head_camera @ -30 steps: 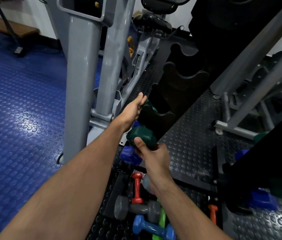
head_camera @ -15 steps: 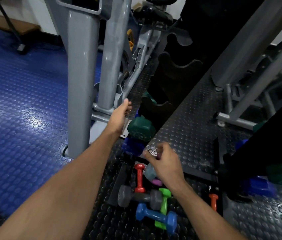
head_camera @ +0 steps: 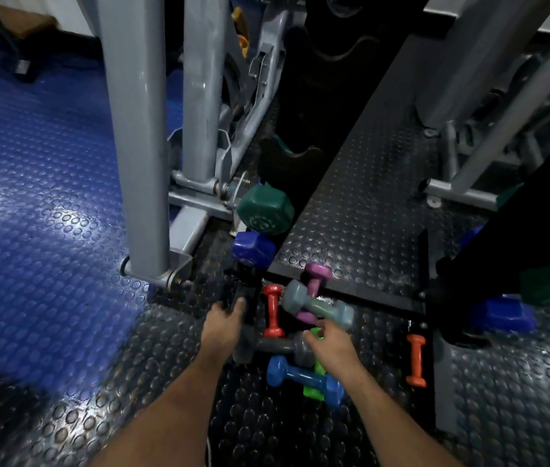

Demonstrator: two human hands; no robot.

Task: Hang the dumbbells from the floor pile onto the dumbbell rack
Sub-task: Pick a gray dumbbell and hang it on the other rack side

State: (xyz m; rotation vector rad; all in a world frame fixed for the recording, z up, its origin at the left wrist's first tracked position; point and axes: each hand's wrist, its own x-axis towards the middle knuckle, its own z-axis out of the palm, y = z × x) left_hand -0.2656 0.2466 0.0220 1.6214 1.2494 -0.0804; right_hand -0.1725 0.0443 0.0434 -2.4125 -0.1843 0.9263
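Your left hand (head_camera: 223, 326) lies open, fingers flat on the rack (head_camera: 287, 163) foot beside the pile. Your right hand (head_camera: 329, 345) is open too, just short of the grey-blue dumbbell (head_camera: 314, 303) lying on top. Close around its handle, not the head, then lift straight up.

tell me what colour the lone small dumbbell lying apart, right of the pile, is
Orange small dumbbell, clearest in the head view.

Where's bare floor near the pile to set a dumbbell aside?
Free: black studded mat between rack and grey frame; floor between light-blue dumbbell and orange dumbbell. Crowded: around red dumbbell and grey dumbbell.
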